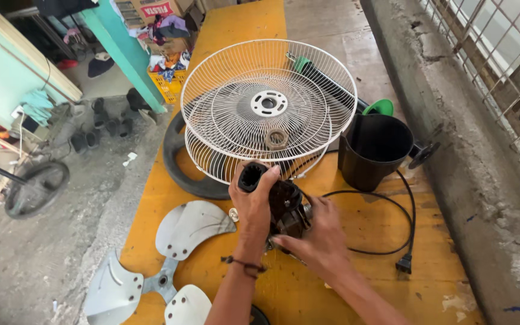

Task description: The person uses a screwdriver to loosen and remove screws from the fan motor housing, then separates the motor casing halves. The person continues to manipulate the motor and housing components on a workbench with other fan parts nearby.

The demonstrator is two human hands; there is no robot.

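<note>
Over the yellow bench, the left hand has its fingers wrapped round the black fan motor while the right hand pinches its lower end, apparently mid-disassembly, so the next move likely needs a steady grip and twist.

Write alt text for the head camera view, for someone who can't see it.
Both hands, left hand and right hand, hold a dark fan motor unit over a yellow wooden table. Beyond it lie two stacked white wire fan guards and a black plastic bucket; a grey three-blade fan propeller lies at left, a black power cord at right.
</note>
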